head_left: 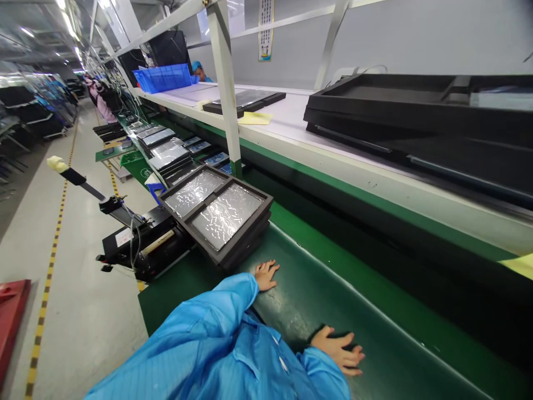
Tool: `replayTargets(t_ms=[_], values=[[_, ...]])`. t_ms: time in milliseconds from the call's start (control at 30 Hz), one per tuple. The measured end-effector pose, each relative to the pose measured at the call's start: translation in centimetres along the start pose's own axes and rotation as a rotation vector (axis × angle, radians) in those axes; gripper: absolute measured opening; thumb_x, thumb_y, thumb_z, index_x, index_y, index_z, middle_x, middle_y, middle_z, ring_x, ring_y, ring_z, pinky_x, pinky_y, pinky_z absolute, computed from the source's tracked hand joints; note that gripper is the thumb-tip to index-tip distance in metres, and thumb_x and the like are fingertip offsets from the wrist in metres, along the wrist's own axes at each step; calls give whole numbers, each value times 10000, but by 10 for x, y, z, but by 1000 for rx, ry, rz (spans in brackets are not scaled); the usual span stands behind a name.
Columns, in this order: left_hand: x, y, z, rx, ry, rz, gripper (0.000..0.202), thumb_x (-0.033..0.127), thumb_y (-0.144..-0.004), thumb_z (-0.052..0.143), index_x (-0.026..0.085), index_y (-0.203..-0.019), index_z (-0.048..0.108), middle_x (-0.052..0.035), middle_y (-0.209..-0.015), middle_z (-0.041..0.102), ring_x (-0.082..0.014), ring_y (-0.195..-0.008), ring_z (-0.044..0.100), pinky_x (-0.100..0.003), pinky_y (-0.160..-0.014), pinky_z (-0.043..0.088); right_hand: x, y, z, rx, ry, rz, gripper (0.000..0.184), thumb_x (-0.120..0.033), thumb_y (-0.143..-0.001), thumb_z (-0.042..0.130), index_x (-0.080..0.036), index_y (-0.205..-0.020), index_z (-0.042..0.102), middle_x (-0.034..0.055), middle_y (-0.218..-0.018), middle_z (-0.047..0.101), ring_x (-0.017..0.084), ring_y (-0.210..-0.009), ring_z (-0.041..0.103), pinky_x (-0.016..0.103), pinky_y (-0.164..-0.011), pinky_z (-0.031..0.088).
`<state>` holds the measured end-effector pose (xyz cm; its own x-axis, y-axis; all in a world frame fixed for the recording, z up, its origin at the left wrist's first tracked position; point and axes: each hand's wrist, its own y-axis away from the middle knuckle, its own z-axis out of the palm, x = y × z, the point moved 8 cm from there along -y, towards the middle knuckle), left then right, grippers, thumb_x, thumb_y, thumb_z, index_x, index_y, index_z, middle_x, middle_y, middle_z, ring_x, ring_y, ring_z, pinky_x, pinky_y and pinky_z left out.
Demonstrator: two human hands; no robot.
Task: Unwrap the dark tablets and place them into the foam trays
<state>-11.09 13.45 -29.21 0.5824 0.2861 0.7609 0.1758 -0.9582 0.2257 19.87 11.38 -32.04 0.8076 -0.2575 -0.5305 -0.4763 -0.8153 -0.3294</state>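
So, starting from our far left, there's a red object (12,316) cut off by the edge, then yellow-and-black striped tape (53,244) running down the pale floor. Next up is a black bench fixture (160,247) with wires, plus a slanted arm (94,191) sticking out of it, pale yellow block on the tip. A green bin (134,163) sits low behind that, and up on the white shelf (293,119) we've got a blue plastic bin (164,79), with a person in a blue cap (200,72) just past it.

Now the good stuff: a black two-compartment tray (246,233) tops a stack at the far end of the green bench (300,300), with a shiny, film-covered panel (228,215) in each compartment. Our left hand (266,275) is just beside that stack, palm down on the bench, fingers spread apart. A white post (222,72) rises behind the trays. Further right, our right hand (338,350) is also palm down on the bench, fingers fanned wide, well apart from the stack. Over on the shelf at right there's a big black tray (333,105), and a yellow sheet (520,265) pokes in at the edge.
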Motion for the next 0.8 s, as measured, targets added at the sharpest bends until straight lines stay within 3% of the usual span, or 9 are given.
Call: replayTargets(t_ms=[67, 133, 233, 300, 467, 667, 800], values=[[21, -2, -12, -66, 141, -31, 473, 300, -819, 674, 150, -1268, 656, -214, -1454, 574, -388, -1375, 516, -594, -1163, 335, 0, 0, 0, 3, 13, 2, 687, -340, -890, 475, -237, -1553, 326, 300, -1494, 413, 481, -1456, 338, 747, -1112, 271], [47, 7, -27, -115, 312, -27, 368, 348, -920, 551, 152, -1208, 669, -183, -1276, 703, -311, -1171, 682, -497, -1054, 486, 1, 0, 1, 7, 18, 4, 667, -339, -893, 473, -224, -1540, 356, 300, -1488, 421, 481, -1452, 344, 742, -1113, 281], [76, 48, -63, -84, 534, 4, 428, 389, -1012, 363, 154, -1294, 584, -170, -1281, 707, -233, -1086, 729, -385, -968, 547, 2, -1, 1, 16, 7, 15, 638, -343, -901, 478, -207, -1519, 402, 305, -1476, 440, 480, -1449, 353, 742, -1112, 286], [81, 86, -91, -11, 643, -2, 434, 436, -1019, 372, 158, -1287, 572, -174, -1293, 698, -228, -1108, 720, -364, -976, 538, 3, -2, 0, 23, -5, 27, 623, -344, -903, 486, -192, -1504, 432, 307, -1471, 449, 478, -1445, 365, 732, -1120, 284], [49, 163, -148, 296, 1100, -241, 350, 455, -939, 615, 132, -1058, 683, -133, -1022, 760, -197, -902, 737, -291, -854, 567, 0, -2, 0, 25, -19, 49, 600, -330, -909, 494, -149, -1481, 478, 308, -1462, 457, 466, -1445, 370, 710, -1145, 266], [24, 190, -156, 380, 1327, -465, 469, 522, -981, 550, 95, -1132, 673, -211, -1305, 667, -251, -1054, 722, -337, -836, 625, 1, -2, 3, 19, -6, 51, 643, -267, -877, 522, -132, -1502, 457, 316, -1460, 455, 470, -1444, 361, 760, -1117, 281], [4, 210, -166, 599, 1418, -572, 401, 482, -992, 560, 111, -1135, 606, -208, -1267, 664, -243, -1082, 720, -343, -835, 643, 2, -2, 3, 18, 2, 58, 628, -294, -899, 517, -146, -1505, 452, 303, -1470, 451, 459, -1450, 356, 745, -1133, 273]])
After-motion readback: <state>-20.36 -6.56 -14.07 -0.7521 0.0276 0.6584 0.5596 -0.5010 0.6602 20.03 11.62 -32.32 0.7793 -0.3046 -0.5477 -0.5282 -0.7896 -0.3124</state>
